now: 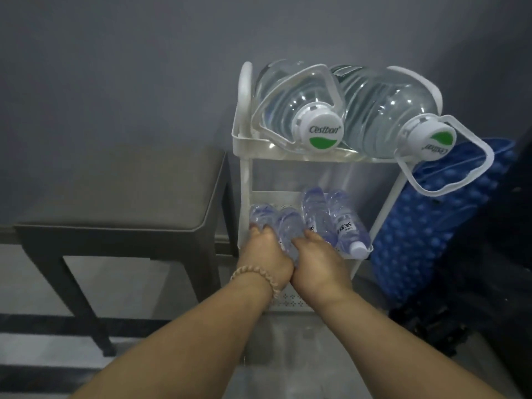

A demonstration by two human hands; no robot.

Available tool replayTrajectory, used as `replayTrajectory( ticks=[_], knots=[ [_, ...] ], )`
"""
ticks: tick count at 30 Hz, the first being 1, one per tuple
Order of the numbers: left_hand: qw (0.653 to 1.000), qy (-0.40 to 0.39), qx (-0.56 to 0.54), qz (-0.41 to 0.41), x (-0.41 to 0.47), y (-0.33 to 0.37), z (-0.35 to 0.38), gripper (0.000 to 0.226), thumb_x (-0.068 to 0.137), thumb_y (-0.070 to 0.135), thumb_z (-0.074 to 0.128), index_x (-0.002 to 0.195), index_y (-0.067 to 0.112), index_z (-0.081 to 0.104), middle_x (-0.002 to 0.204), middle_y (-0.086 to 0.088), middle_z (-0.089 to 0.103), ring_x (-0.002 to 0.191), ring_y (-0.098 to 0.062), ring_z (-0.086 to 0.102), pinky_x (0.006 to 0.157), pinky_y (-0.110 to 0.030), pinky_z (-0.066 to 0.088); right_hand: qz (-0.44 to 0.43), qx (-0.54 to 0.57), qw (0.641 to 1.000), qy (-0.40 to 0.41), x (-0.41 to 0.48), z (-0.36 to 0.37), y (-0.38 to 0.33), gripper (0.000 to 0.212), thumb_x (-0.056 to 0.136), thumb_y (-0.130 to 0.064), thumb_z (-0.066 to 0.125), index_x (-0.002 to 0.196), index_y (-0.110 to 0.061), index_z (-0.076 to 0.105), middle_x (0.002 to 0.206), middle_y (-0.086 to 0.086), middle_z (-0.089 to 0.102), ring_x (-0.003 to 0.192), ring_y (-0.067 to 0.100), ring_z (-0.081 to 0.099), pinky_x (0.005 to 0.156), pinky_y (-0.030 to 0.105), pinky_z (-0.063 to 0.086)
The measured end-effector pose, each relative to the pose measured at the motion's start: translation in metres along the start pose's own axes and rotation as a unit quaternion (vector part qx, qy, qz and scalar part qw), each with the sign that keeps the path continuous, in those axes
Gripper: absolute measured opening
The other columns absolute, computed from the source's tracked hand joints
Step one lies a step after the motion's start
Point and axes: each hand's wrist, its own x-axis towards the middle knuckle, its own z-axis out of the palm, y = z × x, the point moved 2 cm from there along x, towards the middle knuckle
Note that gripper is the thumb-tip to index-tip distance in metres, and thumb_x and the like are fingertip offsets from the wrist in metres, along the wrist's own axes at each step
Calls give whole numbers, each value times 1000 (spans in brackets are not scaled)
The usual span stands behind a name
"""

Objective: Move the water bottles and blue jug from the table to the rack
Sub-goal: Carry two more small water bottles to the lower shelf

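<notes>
A white rack [244,174] stands against the grey wall. Two large clear jugs [290,99] [385,110] with white caps lie on its top shelf. On the middle shelf lie several small water bottles; two at the right [315,214] [349,226] rest free. My left hand [264,254], with a bead bracelet on its wrist, grips the leftmost bottle [259,213]. My right hand [316,260] grips the bottle beside it [289,226]. Both hands cover the bottles' near ends.
A dark stool-like table [121,197] with a grey top stands left of the rack. A blue dotted bag [431,231] leans at the rack's right, with dark objects beyond it. The floor below has pale and dark stripes.
</notes>
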Motion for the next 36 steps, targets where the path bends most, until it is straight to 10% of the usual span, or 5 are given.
replayTrajectory(
  ticks=[9,13,19,28,36],
  knots=[
    [987,-52,-77,134,-18,-26,2,88,73,32,64,147,19,18,156,-3,-5,141,-10,-2,106,-12,2,-33,-40,999,14,-1,26,5,57,90,-16,51,142,-19,31,156,9,15,141,32,16,106,41,32],
    [976,-162,-17,148,-21,-33,2,108,68,29,75,148,28,3,151,-4,-29,140,-19,-19,116,-32,10,-29,-17,998,50,13,19,1,34,93,-18,40,125,-14,50,148,12,33,131,31,34,98,41,38],
    [977,-153,72,131,-6,-19,10,79,83,23,65,146,31,19,156,-9,-11,140,-28,-17,116,-43,6,-63,44,992,97,20,13,-4,21,85,-15,45,96,-9,62,127,13,51,114,33,48,85,42,46],
    [967,37,94,235,-6,-7,-3,31,91,12,53,121,10,56,135,-13,48,132,-29,35,110,-29,18,-177,24,969,173,-12,34,26,45,88,-16,60,131,-10,52,141,16,45,133,39,36,106,56,31],
    [907,-32,303,291,-14,-26,3,73,89,29,39,146,4,2,155,-15,8,142,-26,-1,116,-44,6,-168,2,962,214,-7,36,20,56,76,-5,75,127,-3,55,136,21,50,126,45,43,100,61,35]
  ],
)
